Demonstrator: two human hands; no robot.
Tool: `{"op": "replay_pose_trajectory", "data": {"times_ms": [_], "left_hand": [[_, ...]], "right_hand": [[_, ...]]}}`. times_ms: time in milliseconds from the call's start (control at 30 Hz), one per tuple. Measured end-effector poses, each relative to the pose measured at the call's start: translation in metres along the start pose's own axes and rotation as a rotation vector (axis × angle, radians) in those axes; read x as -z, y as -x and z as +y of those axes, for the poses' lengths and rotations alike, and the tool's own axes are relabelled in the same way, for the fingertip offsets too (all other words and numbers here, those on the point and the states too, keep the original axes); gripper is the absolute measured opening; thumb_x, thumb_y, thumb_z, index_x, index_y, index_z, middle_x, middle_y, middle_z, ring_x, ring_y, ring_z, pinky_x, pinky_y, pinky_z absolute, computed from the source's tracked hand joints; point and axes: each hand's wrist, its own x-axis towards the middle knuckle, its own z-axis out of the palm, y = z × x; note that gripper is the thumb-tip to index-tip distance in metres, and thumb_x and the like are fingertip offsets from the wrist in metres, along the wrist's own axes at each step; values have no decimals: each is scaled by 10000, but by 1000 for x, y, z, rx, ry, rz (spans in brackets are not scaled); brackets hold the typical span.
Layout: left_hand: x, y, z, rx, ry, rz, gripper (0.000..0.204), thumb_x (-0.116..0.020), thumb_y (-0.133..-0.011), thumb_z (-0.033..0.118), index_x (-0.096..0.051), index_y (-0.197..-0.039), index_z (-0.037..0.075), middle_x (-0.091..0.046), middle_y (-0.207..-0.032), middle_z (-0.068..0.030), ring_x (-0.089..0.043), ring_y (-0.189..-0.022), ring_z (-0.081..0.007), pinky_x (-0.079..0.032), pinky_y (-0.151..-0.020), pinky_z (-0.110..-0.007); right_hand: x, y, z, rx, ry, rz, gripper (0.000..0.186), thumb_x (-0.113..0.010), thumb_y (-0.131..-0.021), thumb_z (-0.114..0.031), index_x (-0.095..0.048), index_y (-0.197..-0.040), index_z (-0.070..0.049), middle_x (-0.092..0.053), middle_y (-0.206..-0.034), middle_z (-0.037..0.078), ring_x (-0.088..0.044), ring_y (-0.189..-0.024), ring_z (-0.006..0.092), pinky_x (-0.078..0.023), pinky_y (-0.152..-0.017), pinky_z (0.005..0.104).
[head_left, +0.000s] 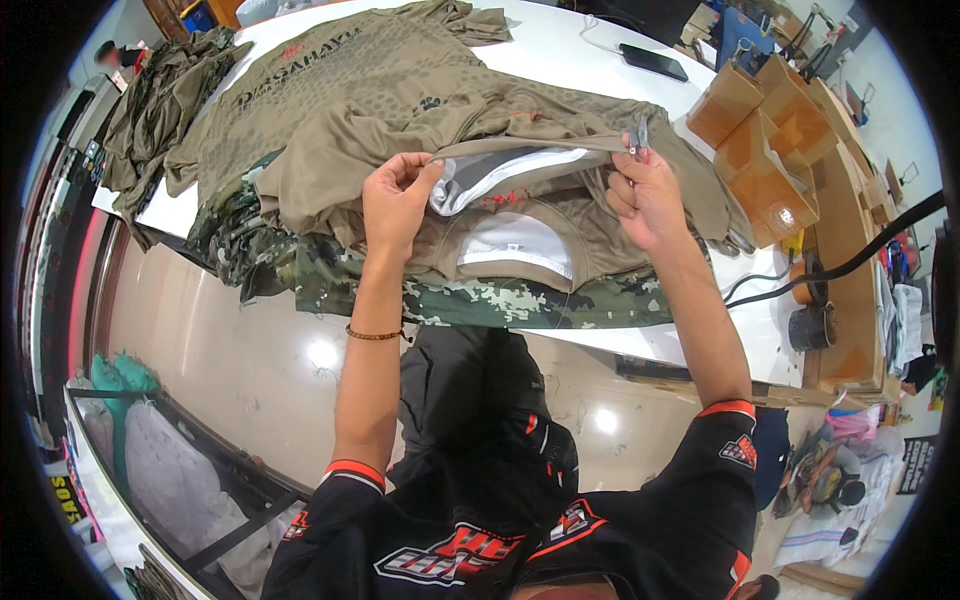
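Khaki fabric fills the middle of the frame: we see a tan shirt [520,150] lying on top of a pile on the white counter [560,40], its hem running left to right between our two hands. Our left hand [395,200] has its fingers pinched shut on the hem at centre left, folding it up so the white lining shows. Our right hand [645,195], at centre right, grips the same edge and also holds small snips [640,135], whose tips poke up above the fingers; we cannot tell whether the blades are apart. The hem lies just beyond both hands, equally near to each. Camouflage shirts [480,300] lie under the pile, cardboard boxes [765,150] stand at upper right, and a dark phone [653,62] lies beyond them. What the snips touch is hidden by the fingers.
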Motion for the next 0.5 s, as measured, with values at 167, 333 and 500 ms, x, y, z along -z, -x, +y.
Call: {"op": "replay_pose_trajectory", "data": {"times_ms": [167,333,500], "left_hand": [[5,-5,3,165,141,50,139,-699,-1007,149,-656,-1011,17,-669,-789,-8,-627,-707,-67,-554,-627,-266],[3,-2,11,192,253,57,140,-676,-1016,140,-592,-1089,54,-656,-830,-25,-642,-689,-100,-602,-641,-304],[2,2,17,167,260,43,205,-706,-993,109,-570,-1133,48,-665,-858,-27,-646,-686,-99,-596,-618,-298]], "right_hand": [[-19,10,-3,-83,26,-24,171,-620,-1052,-150,-588,-1215,-112,-547,-782,-34,-346,-476,38,-209,-405,233],[-17,11,-2,-66,87,-25,160,-609,-1067,-221,-623,-1193,-123,-596,-803,-31,-342,-474,28,-213,-407,217],[-10,11,0,-69,54,-150,176,-602,-1067,-213,-623,-1203,-104,-592,-758,-33,-347,-452,21,-213,-398,218]]}}
